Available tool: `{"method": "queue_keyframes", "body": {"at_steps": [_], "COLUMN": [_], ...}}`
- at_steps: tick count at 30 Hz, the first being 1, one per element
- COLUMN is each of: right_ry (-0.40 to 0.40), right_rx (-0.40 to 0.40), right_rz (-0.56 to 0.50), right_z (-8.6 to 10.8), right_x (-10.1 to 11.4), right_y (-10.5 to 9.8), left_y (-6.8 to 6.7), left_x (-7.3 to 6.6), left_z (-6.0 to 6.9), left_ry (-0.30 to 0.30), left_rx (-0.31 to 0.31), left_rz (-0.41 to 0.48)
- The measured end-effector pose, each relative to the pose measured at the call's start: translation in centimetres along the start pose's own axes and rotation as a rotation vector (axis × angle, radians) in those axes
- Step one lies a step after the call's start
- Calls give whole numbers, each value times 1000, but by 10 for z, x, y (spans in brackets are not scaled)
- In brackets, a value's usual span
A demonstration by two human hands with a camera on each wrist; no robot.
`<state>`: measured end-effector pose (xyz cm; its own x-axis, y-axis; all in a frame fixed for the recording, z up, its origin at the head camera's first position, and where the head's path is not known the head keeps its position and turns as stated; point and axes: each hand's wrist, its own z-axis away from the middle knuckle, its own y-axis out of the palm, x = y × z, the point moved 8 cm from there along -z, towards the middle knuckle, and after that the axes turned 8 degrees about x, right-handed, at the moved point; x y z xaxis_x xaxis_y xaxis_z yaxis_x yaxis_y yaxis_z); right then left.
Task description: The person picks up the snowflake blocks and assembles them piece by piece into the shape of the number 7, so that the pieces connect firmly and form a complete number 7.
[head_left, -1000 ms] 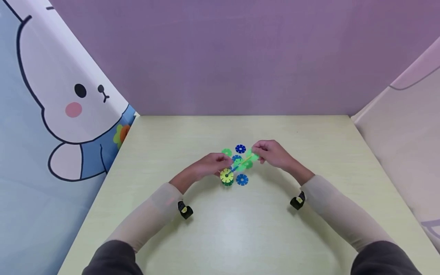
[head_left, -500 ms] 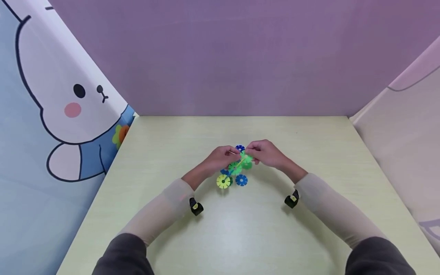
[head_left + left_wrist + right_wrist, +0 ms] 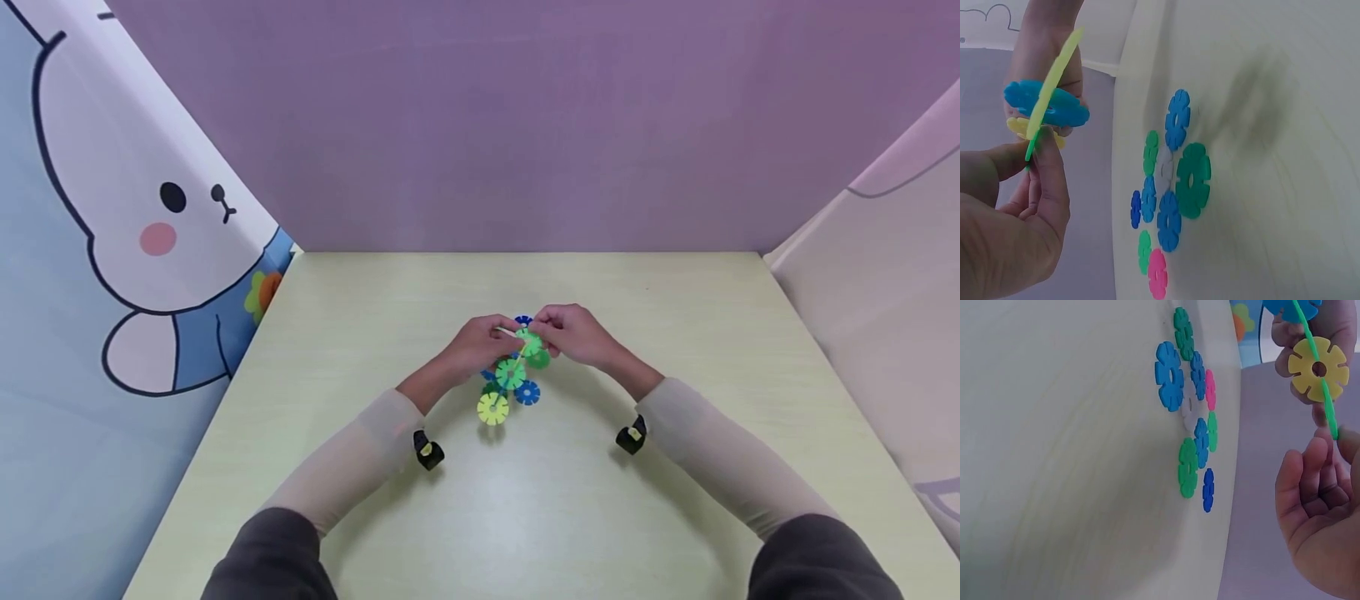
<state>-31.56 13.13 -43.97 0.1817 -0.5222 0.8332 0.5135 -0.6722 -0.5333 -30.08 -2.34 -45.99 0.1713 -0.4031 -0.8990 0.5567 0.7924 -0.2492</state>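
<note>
My left hand (image 3: 480, 343) and right hand (image 3: 572, 333) are close together above the table, both at the upper end of a chain of notched plastic snowflake discs. From there the chain slants down towards me, with a green disc (image 3: 511, 374) midway and a yellow-green disc (image 3: 492, 409) at its low end. In the right wrist view, my right hand (image 3: 1319, 512) pinches the edge of a green disc (image 3: 1330, 415) slotted into a yellow disc (image 3: 1319, 369). The left wrist view has my left hand (image 3: 1029, 219) pinching at the chain; its exact grip is partly hidden.
Loose snowflake discs lie flat beneath the hands, among them a blue disc (image 3: 527, 392), a pink disc (image 3: 1157, 274), a white disc (image 3: 1190, 414) and a dark green disc (image 3: 1194, 180). A purple panel (image 3: 525, 125) stands behind the pale table (image 3: 420, 533).
My left hand has moved from the chain's lower end up and right, beside my right hand. The chain's low end has swung down towards me. The right hand has shifted slightly left.
</note>
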Motion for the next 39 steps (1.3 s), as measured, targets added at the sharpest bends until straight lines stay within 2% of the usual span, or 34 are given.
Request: {"method": "queue_keyframes", "body": {"at_steps": [7, 10, 14, 18, 21, 28, 39], "right_ry": [18, 25, -3, -42, -28, 57, 57], "right_rx": [9, 61, 137, 184, 209, 226, 202], "right_rz": [33, 108, 261, 391, 447, 533, 621], "right_z": [2, 4, 7, 10, 12, 17, 20], "right_x": [-7, -12, -15, -13, -13, -13, -11], "right_y": [4, 11, 23, 37, 46, 62, 69], "left_y": [-17, -23, -28, -33, -37, -40, -41], "left_x": [9, 14, 21, 28, 32, 38, 41], "left_z": [8, 11, 14, 17, 19, 19, 22], "left_ry": [-61, -71, -72, -77, -79, -85, -103], "left_rx": [-39, -42, -31, -29, -34, -40, -41], "left_rz": [65, 77, 102, 127, 142, 167, 176]}}
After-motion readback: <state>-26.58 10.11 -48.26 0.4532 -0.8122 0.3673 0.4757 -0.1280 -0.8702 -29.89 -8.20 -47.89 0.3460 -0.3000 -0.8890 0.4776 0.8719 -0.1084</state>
